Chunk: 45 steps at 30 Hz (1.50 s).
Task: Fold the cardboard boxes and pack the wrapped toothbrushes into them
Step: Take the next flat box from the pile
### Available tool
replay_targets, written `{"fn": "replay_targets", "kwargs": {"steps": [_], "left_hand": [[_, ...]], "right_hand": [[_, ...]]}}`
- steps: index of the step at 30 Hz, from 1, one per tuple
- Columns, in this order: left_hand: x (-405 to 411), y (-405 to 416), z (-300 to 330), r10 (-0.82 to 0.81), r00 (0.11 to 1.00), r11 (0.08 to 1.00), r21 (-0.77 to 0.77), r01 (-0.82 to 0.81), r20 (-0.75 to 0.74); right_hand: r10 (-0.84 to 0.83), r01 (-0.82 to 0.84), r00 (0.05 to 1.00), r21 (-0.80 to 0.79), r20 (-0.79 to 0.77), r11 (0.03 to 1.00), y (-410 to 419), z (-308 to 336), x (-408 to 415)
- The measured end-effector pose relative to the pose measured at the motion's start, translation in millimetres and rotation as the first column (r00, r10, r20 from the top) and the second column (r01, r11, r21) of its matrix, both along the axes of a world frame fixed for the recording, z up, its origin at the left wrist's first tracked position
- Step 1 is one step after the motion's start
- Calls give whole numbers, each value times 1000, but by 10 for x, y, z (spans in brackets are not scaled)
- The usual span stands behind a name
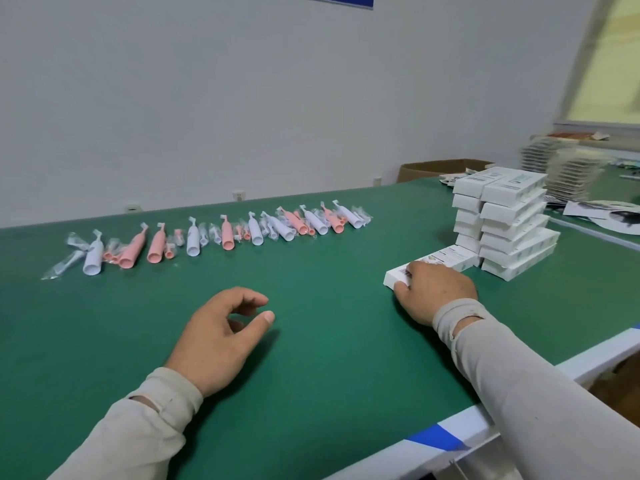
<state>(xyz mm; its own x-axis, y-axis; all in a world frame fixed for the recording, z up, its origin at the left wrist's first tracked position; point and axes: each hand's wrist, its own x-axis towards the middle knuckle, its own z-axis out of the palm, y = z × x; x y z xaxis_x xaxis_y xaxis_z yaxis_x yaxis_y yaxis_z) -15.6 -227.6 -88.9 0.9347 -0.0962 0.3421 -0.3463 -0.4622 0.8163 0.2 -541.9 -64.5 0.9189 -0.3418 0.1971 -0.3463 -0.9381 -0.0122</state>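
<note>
Head camera view, looking down over a green table [311, 289] toward a pale wall. 2 hands in light grey sleeves reach onto the table. Nearest the viewer, the left hand [221, 336] hovers just above the green surface with fingers loosely curled and thumb near the fingertips, grasping nothing. Well beyond those fingertips, a long row of wrapped toothbrushes [221, 233] lies across the table, pink and white handles mixed, each in clear plastic, with small wrapped brush heads between them. Off to the other side, the right hand [434, 292] lies on top of a white cardboard box [446, 259] that rests flat on the table; the fingers curl over its near end and cover part of a barcode label. Just past those fingers, at the box's far end, stands a stack of packed white boxes [502, 220], 2 columns wide. Farther behind sit a brown carton [440, 168] and blurred piles of flat packaging [568, 168].
</note>
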Motion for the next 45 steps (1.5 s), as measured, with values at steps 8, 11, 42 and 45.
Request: {"fn": "replay_targets", "kwargs": {"steps": [8,11,42,45], "left_hand": [[45,115,40,175,980,983,-63,-170,99],[-4,364,18,373,924,928,-66,-368,87],[-96,2710,487,868,400,-5,811,-585,294],[-67,2751,515,877,398,-58,883,-465,268]], "right_hand": [[390,-389,884,-60,259,919,1179,237,-111],[582,-592,806,101,113,800,1912,219,49],[819,-768,549,487,169,415,2497,-246,297],[815,-767,553,489,174,416,2492,-231,287]]}}
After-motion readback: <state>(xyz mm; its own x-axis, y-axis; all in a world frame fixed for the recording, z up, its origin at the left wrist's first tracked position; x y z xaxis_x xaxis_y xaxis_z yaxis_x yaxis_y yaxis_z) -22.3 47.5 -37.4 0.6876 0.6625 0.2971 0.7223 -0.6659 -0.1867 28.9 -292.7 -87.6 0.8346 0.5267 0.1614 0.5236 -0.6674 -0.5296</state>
